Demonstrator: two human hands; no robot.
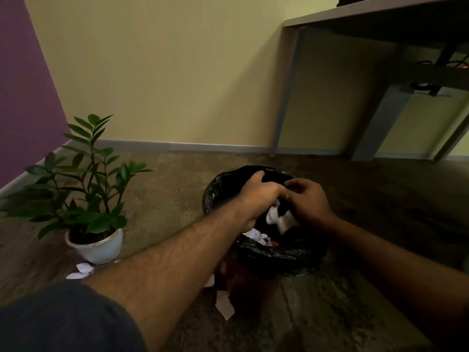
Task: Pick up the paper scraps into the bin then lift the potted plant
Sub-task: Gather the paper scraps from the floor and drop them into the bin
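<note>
Both hands hover over the mouth of a bin [276,257] lined with a black bag. My left hand [258,196] and my right hand [308,199] are pressed together, fingers closed around white paper scraps [275,217] that hang just above the opening. More scraps lie inside the bin [256,235]. Loose white scraps remain on the floor beside the bin [224,304] and by the pot [82,271]. The potted plant [95,243], green leaves in a white pot, stands on the floor to the left of the bin.
A grey desk [289,24] stands at the right against the yellow wall, its legs [380,123] reaching the floor behind the bin. A purple wall [22,97] closes the left side. The floor is brown carpet.
</note>
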